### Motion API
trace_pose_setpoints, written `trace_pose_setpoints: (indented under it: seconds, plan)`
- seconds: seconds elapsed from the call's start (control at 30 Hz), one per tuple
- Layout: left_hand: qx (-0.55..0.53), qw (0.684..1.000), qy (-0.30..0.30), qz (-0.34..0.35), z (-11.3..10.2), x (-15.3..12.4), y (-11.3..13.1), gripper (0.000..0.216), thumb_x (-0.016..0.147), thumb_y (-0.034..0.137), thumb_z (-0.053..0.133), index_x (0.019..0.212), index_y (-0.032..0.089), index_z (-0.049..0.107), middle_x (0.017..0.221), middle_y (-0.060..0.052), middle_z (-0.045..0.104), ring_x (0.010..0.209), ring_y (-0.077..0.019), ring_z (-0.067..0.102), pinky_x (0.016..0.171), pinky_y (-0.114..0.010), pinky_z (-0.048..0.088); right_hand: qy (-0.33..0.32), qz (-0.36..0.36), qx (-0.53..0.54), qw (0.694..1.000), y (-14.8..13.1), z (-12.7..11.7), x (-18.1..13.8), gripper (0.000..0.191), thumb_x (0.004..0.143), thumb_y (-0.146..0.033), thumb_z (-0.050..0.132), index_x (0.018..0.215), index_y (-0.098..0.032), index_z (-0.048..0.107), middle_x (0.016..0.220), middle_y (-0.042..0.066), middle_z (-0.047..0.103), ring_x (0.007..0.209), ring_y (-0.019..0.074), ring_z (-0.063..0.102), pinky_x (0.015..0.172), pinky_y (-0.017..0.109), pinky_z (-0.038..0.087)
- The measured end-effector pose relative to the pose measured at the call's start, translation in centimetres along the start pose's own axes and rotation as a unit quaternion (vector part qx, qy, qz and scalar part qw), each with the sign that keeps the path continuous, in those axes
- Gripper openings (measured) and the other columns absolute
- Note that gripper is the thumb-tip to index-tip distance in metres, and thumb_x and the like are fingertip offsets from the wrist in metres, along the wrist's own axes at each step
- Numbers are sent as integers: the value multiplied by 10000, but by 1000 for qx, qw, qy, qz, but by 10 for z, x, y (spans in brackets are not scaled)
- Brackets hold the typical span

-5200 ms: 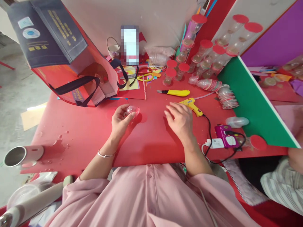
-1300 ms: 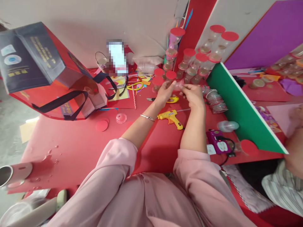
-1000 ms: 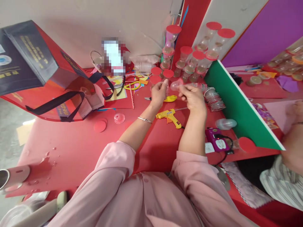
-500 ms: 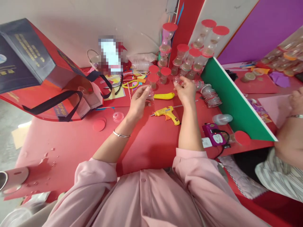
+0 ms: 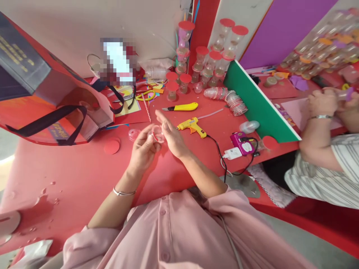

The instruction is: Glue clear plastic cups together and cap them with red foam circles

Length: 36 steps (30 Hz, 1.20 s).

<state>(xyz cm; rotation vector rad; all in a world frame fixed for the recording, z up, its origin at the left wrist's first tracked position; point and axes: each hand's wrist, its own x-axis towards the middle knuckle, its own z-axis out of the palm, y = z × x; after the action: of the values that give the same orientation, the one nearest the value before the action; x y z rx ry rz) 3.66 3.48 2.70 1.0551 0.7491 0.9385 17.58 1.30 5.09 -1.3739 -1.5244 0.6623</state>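
Our fingers (image 5: 153, 131) pinch a small clear plastic cup (image 5: 157, 134) at the centre of the frame.

In the head view, our left hand (image 5: 144, 149) grips the cup from below, and our right hand (image 5: 172, 135) rests against it with fingers stretched out flat, above the red table (image 5: 84, 175). We judge the cup light, thin and easily crushed, so best held lightly at its rim. We count one cup in hand, one more cup (image 5: 134, 134) and one red paper disc (image 5: 111, 147) to the left, one yellow glue gun (image 5: 192, 126) and one yellow utility knife (image 5: 180, 107) to the upper right.
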Motion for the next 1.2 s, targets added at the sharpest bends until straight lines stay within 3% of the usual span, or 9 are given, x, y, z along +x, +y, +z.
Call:
trace_pose_setpoints:
  seconds: [0.13,0.27,0.37,0.43,0.6,0.77,0.97,1.1,1.2]
  plan:
    - [24,993,110,41,-8,-7,2,332,818,489,806,1045,276,690,880,-18,694,701,-132,647,612,-264,528,79,-25,-59,995,-11,11,-10,625,1098,-552,161,1658,-280,227,1742,22,222,1620,186,187,1307,439,300]
    - [85,992,92,24,-5,-25,-14,408,753,431,843,1071,229,686,1007,-49,719,857,-174,686,762,-302,566,-65,-115,-156,979,-10,9,-39,592,1068,-559,390,1605,-313,371,1664,59,403,1565,233,339,1293,467,326]
    - [155,981,111,26,-7,-37,-25,494,705,347,861,1134,225,649,966,-22,701,758,-135,637,672,-253,522,-141,-127,-181,965,3,-5,-64,781,984,-534,618,1641,-270,288,1628,118,451,1529,284,398,1260,516,376]
    - [228,967,112,28,-9,-41,-29,571,693,286,852,1206,240,606,941,4,689,683,-108,586,616,-227,482,-153,-122,-207,959,12,-11,-76,757,969,-393,667,1631,-265,322,1606,129,477,1504,312,432,1222,535,426]
    - [321,943,61,59,-8,-48,-35,701,660,323,895,1276,263,565,1027,-13,713,723,-132,615,640,-250,500,-89,-67,-234,966,25,-7,-90,619,958,-133,514,1550,-313,482,1409,75,662,1346,276,595,1166,489,502]
    - [281,943,116,138,-12,-52,-26,550,813,387,795,1301,268,572,1300,-99,660,966,-211,669,725,-311,545,13,-17,-208,978,42,-9,-95,536,1011,-315,559,1541,-306,480,1468,74,632,1403,264,569,1207,513,457]
    - [273,943,124,143,-14,-51,-25,406,852,323,738,1235,264,620,1210,-80,646,959,-207,667,705,-302,541,31,-29,-269,962,44,-19,-96,532,959,-413,676,1465,-299,562,1436,70,661,1505,296,452,1287,607,277]
    - [266,948,117,133,-14,-52,-26,375,867,336,732,1219,260,629,1174,-76,645,959,-202,682,738,-304,559,-7,-19,-261,965,44,-18,-97,518,959,-420,668,1458,-322,573,1393,69,690,1447,311,526,1256,628,317]
    - [237,957,132,100,-15,-52,-26,363,861,381,745,1186,252,650,1171,-77,668,934,-192,685,734,-293,576,27,-14,-256,966,50,-17,-100,558,950,-407,683,1483,-305,555,1452,71,648,1478,300,488,1265,598,323]
